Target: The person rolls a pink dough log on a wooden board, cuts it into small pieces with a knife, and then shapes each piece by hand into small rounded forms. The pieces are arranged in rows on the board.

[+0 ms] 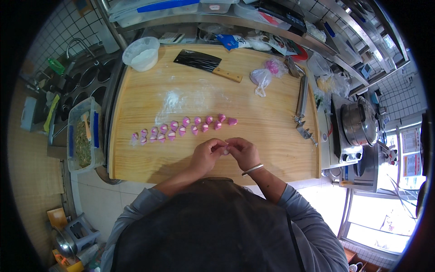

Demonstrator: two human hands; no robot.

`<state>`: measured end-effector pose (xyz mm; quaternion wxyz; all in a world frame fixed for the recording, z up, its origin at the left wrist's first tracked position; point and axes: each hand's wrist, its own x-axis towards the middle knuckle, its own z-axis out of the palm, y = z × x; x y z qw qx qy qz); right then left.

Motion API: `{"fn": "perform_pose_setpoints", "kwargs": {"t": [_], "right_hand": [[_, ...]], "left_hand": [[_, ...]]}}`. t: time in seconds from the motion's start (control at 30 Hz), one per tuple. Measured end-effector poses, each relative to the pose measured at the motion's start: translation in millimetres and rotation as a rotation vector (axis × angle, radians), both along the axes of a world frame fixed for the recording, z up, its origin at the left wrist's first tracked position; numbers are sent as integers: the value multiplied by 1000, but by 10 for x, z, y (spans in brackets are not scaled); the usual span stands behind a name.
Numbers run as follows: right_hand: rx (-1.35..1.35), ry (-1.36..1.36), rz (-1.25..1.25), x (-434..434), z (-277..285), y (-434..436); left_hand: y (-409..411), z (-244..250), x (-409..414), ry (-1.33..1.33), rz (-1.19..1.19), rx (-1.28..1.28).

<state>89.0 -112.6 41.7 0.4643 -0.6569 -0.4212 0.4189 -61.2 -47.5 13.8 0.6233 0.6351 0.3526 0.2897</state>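
Note:
Between the fingertips of my left hand (206, 153) and my right hand (244, 152) is a small pink-and-white piece of dough (226, 151). Both hands pinch it just above the wooden board (272, 136), close to its front edge. Beyond them, several pink-and-white dough pieces (174, 125) lie in two uneven rows that slant down to the left. A solid pink piece (232, 121) lies at the right end. My fingers partly hide the held piece.
A cleaver (204, 63) lies toward the board's back, beside a tub of white powder (141, 56). Bagged dough (261, 80) rests at the back right. A metal clamp-on tool (302, 102) lines the right edge. Filling in a plastic container (83, 139) stands left; a steamer pot (358, 122) right.

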Motion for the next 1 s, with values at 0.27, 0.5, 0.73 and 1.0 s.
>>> {"fn": "perform_pose_setpoints", "kwargs": {"t": [0.27, 0.5, 0.73, 1.0], "right_hand": [[-47, 61, 22, 40, -86, 28], [-115, 416, -145, 80, -213, 138], [-117, 257, 20, 144, -192, 157], [-297, 557, -127, 242, -297, 190]], "left_hand": [[29, 33, -5, 172, -23, 5], [43, -94, 35, -19, -47, -280], [118, -108, 34, 140, -57, -157], [142, -132, 121, -27, -3, -471]]}}
